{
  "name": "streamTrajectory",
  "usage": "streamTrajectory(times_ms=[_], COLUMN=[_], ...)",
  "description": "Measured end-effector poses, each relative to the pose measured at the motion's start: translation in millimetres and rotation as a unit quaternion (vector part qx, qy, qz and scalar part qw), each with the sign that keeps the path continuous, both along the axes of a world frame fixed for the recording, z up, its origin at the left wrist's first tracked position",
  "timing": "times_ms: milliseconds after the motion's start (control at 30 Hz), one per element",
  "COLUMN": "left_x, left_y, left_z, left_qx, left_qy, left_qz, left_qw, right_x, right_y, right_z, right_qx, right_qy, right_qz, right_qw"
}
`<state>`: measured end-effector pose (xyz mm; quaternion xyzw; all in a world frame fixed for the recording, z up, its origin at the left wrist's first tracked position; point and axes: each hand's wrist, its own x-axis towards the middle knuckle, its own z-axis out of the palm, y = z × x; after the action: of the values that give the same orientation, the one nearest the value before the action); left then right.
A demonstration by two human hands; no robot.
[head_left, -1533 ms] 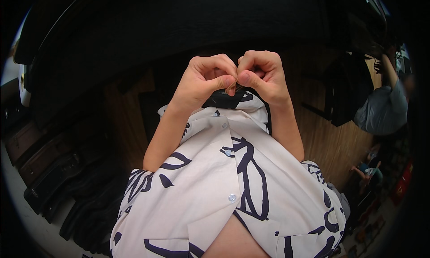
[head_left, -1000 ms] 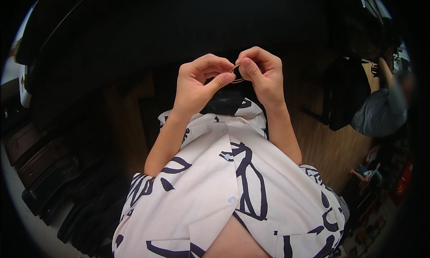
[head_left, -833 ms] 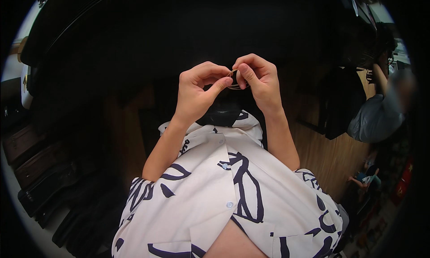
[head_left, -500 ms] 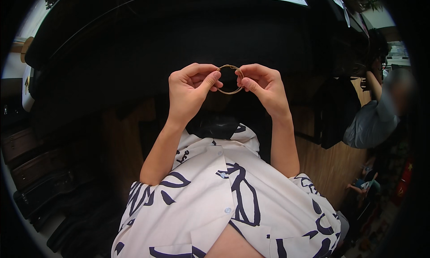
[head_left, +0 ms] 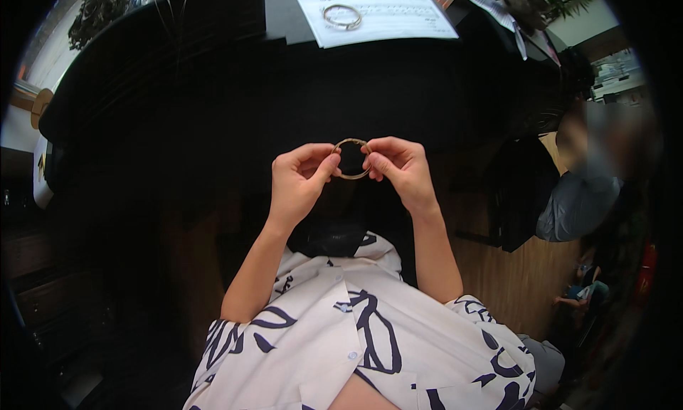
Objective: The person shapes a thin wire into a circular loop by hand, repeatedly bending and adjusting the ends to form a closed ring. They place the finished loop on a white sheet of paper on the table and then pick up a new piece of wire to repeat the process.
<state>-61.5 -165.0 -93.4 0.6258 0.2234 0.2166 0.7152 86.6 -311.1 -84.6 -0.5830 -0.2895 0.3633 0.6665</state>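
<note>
Both hands (head_left: 352, 175) raised, fingertip grip on a seemingly brass ring (head_left: 351, 159).

Thin golden metal bangle (head_left: 351, 159), round, unbroken hoop, upright, facing me, pinched at both sides between my fingertips, above dark surface.

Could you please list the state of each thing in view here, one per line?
Bangle: held up between both hands, its opening facing the camera.
Left hand: pinching the bangle's left side.
Right hand: pinching the bangle's right side.
Second bangle: lying flat on the sheet music.
Sheet music: spread open on the black piano top.
</note>
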Motion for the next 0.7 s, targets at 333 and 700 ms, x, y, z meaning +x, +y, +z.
streamTrajectory(times_ms=[333, 700], left_x=[97, 110], left_y=[44, 48], left_z=[19, -10], left_qx=[0.116, 0.281], left_qy=[-0.094, -0.115], left_qz=[0.023, 0.088], left_qw=[0.989, 0.949], right_x=[86, 218], right_y=[46, 131], right_z=[61, 71], right_qx=[-0.015, -0.138], right_qy=[-0.178, -0.195], right_qz=[-0.083, -0.128], right_qw=[0.98, 0.963])
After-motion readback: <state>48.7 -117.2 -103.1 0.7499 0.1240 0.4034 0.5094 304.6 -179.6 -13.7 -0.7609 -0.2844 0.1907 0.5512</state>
